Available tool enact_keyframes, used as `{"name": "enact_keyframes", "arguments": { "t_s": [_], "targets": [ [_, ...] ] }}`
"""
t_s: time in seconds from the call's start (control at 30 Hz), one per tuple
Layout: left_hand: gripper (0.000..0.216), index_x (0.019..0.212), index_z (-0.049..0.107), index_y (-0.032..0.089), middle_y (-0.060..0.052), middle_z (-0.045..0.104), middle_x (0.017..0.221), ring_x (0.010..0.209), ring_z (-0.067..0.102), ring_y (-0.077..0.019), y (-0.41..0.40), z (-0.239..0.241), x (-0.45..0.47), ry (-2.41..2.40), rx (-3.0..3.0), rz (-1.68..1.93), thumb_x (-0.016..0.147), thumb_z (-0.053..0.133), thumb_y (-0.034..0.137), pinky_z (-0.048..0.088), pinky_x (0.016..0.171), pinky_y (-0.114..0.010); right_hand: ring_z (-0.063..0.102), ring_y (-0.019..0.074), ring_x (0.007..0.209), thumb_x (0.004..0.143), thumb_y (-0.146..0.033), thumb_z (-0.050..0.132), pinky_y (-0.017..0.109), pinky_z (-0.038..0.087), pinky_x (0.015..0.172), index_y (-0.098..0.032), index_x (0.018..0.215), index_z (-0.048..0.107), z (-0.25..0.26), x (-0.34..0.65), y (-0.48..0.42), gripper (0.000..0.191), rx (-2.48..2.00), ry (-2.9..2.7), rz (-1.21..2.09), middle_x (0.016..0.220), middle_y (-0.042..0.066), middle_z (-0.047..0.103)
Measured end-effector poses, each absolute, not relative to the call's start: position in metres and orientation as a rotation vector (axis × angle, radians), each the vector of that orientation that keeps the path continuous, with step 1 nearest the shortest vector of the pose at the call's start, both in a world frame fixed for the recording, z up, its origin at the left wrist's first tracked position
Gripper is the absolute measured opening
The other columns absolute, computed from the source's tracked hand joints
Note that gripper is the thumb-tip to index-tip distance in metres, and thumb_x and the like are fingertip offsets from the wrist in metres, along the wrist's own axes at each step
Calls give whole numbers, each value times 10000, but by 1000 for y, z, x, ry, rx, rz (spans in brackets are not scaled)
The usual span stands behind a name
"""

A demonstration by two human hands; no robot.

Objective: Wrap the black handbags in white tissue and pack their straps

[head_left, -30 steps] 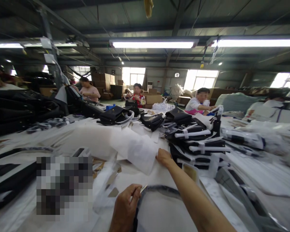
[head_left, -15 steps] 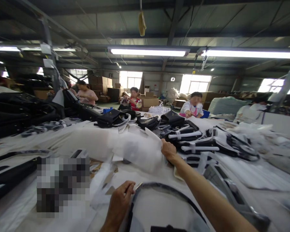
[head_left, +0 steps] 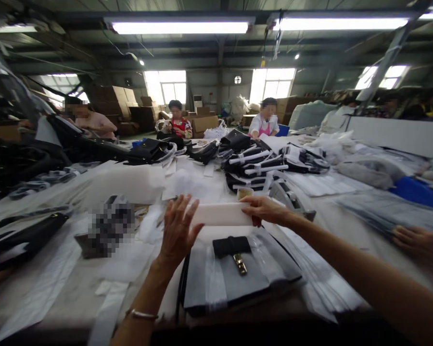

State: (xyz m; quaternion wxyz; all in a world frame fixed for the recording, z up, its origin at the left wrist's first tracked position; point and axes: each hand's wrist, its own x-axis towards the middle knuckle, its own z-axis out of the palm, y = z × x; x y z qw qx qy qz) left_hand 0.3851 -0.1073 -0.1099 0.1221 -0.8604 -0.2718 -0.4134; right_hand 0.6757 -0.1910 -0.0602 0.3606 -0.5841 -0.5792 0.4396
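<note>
Head view: bag (head_left: 234,278) w/ black strap tab & gold clasp is now lying flat on the worktop (head_left: 57,298) right in front of you. You're no longer pinching its strap; left hand (head_left: 178,230) is spread open, touching the white foam sheet (head_left: 222,214), while right hand (head_left: 263,211) is gripping its far end, brought back from the pile. Wrapped bags (head_left: 260,166) stacked beyond.

A matt white foam sheet (head_left: 222,214) lies above a grey handbag (head_left: 234,274) with glossy metal clasp (head_left: 240,264).
</note>
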Motion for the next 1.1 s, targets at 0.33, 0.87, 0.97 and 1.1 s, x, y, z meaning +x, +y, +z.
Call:
{"name": "enact_keyframes", "arguments": {
  "t_s": [0.33,0.87,0.97,1.1],
  "targets": [
    [679,1507,318,338,-96,500,1400,1165,553,-286,-169,-87,404,-662,-2915,-553,897,613,296,451,975,-418,620,114,511,813,-606,643,200,511,448,-155,1018,621,-61,644,-235,496,-1379,-1341,1409,648,-5,643],
    [475,1264,594,305,-80,655,1080,966,622,-285,-205,-91,428,-678,-3095,-52,876,594,579,487,850,-411,646,163,627,727,-284,731,253,563,495,-144,839,591,-98,685,-248,228,-1891,-1086,1452,710,39,622],
    [454,1273,585,305,-83,655,1075,960,617,-292,-206,-98,431,-662,-3098,-30,898,571,559,492,843,-435,627,157,578,691,-327,769,260,552,488,-161,851,572,-101,685,-246,303,-1881,-1070,1536,653,17,602],
    [419,1247,597,311,-70,649,1079,962,614,-267,-202,-99,428,-680,-3161,-46,902,572,547,495,844,-395,593,146,550,637,-278,791,259,527,480,-174,961,549,-103,680,-246,417,-1879,-1004,1583,644,-9,588]
  ]
}}
